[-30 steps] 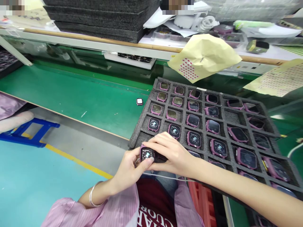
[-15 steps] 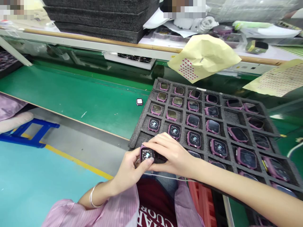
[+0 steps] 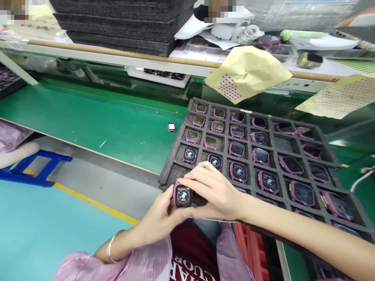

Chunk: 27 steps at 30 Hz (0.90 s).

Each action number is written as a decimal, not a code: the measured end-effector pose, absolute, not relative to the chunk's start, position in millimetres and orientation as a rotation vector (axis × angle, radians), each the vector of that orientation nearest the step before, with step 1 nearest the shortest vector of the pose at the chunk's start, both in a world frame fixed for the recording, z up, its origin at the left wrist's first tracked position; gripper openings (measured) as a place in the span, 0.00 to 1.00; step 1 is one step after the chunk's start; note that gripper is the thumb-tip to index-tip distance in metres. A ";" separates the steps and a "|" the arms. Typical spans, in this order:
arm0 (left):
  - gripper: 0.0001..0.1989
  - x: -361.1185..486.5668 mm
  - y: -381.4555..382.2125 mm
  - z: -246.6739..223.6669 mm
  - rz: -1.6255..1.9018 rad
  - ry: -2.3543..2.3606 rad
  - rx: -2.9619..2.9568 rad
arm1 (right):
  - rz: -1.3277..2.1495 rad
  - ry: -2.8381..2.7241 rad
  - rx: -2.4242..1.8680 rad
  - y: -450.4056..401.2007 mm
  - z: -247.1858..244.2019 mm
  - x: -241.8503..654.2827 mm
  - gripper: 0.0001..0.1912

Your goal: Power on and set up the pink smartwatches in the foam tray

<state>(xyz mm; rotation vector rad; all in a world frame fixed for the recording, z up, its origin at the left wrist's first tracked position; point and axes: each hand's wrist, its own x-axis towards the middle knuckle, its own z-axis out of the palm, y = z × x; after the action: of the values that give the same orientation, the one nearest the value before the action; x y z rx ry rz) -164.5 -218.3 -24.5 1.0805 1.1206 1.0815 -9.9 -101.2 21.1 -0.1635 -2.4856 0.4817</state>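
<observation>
Purple-cased, one watch (image 3: 183,196) sits between two hands (image 3: 218,193) — both curled closed around it — near one foam tray (image 3: 175,151)

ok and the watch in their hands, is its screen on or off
On: the held watch shows a lit dial with hands and a blue-green figure, between the left hand and right hand.

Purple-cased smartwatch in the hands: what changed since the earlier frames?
Thumb of the left hand moved down off the screen of the purple-cased smartwatch; dial uncovered. Both it and the right hand still hold the watch. Unchanged: white-lit watch on the green bench, watches in the dark-grey foam tray.
</observation>
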 end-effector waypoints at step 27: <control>0.12 -156.6 -208.9 -1.1 1.099 1.006 0.872 | 0.227 -2.841 -0.805 -104.2 45.3 28.6 0.11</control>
<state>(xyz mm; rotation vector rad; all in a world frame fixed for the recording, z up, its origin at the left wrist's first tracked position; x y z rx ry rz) -156.6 -208.9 -1.1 0.8724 1.0061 1.0990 28.6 -104.2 45.3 -0.8049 -2.8408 0.2275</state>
